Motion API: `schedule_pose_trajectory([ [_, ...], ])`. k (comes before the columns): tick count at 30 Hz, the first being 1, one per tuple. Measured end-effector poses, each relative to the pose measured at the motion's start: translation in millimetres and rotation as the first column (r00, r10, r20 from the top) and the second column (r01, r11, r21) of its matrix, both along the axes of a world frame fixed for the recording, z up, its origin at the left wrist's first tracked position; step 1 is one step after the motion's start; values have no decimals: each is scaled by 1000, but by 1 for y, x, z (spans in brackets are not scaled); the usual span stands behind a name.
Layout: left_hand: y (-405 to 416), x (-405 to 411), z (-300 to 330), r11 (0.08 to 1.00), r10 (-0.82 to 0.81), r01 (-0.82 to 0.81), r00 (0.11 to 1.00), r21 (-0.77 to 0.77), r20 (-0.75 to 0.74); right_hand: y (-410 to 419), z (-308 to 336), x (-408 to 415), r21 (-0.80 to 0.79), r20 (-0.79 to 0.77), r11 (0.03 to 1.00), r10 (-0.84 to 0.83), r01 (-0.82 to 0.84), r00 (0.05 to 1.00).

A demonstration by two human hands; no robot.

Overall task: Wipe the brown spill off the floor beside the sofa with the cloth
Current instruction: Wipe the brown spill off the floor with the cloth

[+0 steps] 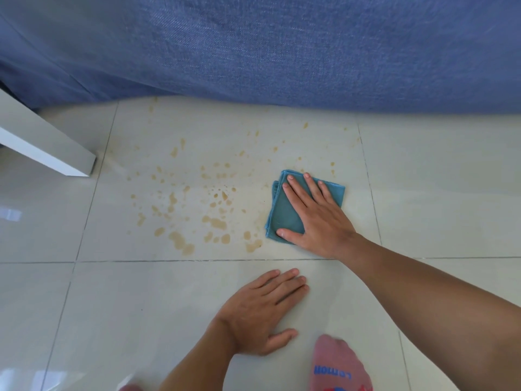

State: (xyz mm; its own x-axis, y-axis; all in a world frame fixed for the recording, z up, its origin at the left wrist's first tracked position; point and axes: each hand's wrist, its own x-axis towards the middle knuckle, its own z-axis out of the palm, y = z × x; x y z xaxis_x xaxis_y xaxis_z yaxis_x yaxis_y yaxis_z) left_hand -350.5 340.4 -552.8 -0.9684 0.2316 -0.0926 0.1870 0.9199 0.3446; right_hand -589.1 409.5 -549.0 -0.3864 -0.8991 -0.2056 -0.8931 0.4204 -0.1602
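Note:
A brown spill [197,204] of several drops and splashes spreads over a pale floor tile, in front of the blue sofa [282,52]. At its right edge lies a folded teal cloth [282,215]. My right hand [315,215] lies flat on the cloth with fingers spread, pressing it to the floor. My left hand [262,309] rests palm down on the bare tile nearer to me, holding nothing.
A white furniture leg [42,142] stands at the left, close to the spill. A foot in a pink sock [338,365] shows at the bottom edge. Glossy floor tiles [437,193] extend right and toward me.

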Motion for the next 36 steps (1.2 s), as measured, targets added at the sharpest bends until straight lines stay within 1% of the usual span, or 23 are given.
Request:
schedule_pose_trajectory([
  [3,1,0,-1,1000,25,-25,999,3,-21,23,2,-6,14,-3,1000,-11,11,1000],
  [5,2,0,-2,999,46,-46,998,15,-30,39,3,-11,29,-5,998,-49,49,999],
  [7,5,-3,-2,995,98,-97,994,24,-42,54,3,-16,27,-4,993,-117,117,993],
  [9,9,-11,1,983,183,-181,982,33,-49,65,2,-21,16,-1,981,-195,195,981],
  [11,12,-24,4,976,218,-217,974,33,-60,72,1,-27,9,-6,964,-267,267,964],
  [14,17,-44,6,974,227,-225,971,28,-76,74,-1,-36,9,-16,945,-327,328,945],
  [18,20,-58,2,947,320,-316,944,60,-74,67,-1,-46,25,-15,920,-391,391,920],
  [22,21,-69,-4,924,377,-371,924,97,-59,58,-1,-58,-2,0,907,-421,421,907],
  [26,25,-78,-5,912,408,-405,912,62,-42,55,-3,-69,-19,-33,938,-348,347,937],
  [31,25,-83,-5,907,421,-419,906,43,-43,42,0,-86,-14,27,960,-279,279,960],
  [32,25,-82,-5,914,405,-404,913,43,-42,42,1,-83,-53,50,953,-296,299,954],
  [34,26,-81,-5,934,356,-355,933,26,-49,45,1,-67,-186,91,902,-379,390,921],
  [35,26,-81,-6,941,340,-339,939,16,-52,46,0,-58,-211,109,873,-425,439,898],
  [36,26,-82,-6,941,337,-337,940,12,-49,45,-1,-51,-192,119,859,-460,475,880],
])
